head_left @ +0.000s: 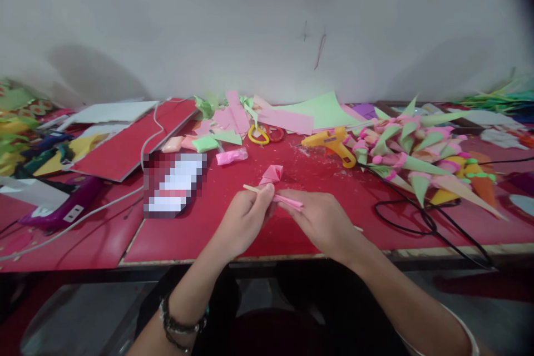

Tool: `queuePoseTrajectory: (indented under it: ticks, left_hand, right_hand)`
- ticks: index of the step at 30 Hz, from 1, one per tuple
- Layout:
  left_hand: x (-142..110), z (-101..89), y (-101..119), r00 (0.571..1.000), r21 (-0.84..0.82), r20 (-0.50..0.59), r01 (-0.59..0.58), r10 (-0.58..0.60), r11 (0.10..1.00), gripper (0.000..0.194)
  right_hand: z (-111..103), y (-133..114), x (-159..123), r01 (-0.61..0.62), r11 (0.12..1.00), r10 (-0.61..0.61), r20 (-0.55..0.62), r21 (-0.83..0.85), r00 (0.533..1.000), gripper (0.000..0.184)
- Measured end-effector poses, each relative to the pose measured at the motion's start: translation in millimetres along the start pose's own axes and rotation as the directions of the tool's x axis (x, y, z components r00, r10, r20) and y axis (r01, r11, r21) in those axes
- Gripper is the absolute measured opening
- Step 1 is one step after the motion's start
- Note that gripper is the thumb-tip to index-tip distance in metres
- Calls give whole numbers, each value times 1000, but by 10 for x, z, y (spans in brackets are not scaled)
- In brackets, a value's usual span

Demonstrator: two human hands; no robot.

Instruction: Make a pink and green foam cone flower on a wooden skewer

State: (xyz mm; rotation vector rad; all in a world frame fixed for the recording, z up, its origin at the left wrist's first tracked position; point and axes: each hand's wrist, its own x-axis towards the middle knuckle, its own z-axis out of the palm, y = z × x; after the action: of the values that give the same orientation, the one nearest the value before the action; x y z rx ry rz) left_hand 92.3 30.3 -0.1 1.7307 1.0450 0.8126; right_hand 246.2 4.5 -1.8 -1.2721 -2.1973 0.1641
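A folded pink paper piece (271,174) with a thin stick is held over the red surface (175,236), pinched in the fingers of the left hand (246,214); its lower pleats are gripped by the right hand's (323,219) closed fingers.

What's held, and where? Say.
Folded pink paper: left hand around its middle, right hand at its lower end; a pale stick's tip pokes from left hand.

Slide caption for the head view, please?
Left hand and right hand hold folded pink paper over a red table, yellow glue gun beyond.
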Motion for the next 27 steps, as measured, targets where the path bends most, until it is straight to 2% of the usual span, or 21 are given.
queuePoseTrajectory:
  ticks: [2,4,7,9,10,11,13,16,18,22,24,27]
  left_hand:
    - [-7,-40,16,988,88,-7,-152,153,984,43]
    - [-17,-86,23,958,148,1,-282,285,948,36]
    - [-31,-141,28,922,167,46,-386,384,907,31]
    - [-37,-159,35,910,173,53,-414,412,893,35]
    - [-38,-163,40,909,182,44,-416,415,891,37]
    - [-37,-164,44,911,193,29,-409,412,892,38]
    - [-30,-159,50,923,204,-4,-375,384,904,39]
    - [-13,-140,45,951,185,-62,-287,303,940,40]
    - [-3,-119,33,966,149,-100,-224,240,963,40]
    - [11,-59,12,979,62,-137,-142,149,988,37]
    - [15,-28,12,980,18,-159,-119,121,993,34]
    - [19,7,21,985,-55,-169,-56,46,997,32]
  right_hand:
    - [-71,-3,21,-131,928,80,158,348,984,31]
    - [-114,3,27,-258,768,83,308,586,948,33]
    - [-111,16,19,-396,531,19,456,749,890,33]
    - [-84,13,14,-428,452,-20,489,783,872,34]
    - [-71,6,14,-430,447,-20,489,784,872,34]
    - [-60,-4,16,-421,465,-2,476,779,879,34]
    - [-46,-30,22,-365,568,58,406,738,912,33]
    - [-30,-69,27,-204,788,98,208,581,973,30]
    - [-5,-81,19,-105,881,71,89,461,993,27]
    - [77,-57,-21,0,972,21,-84,236,996,24]
    - [106,-28,-44,56,997,-48,-135,52,990,27]
    - [111,8,-63,157,949,-209,-174,-272,962,30]
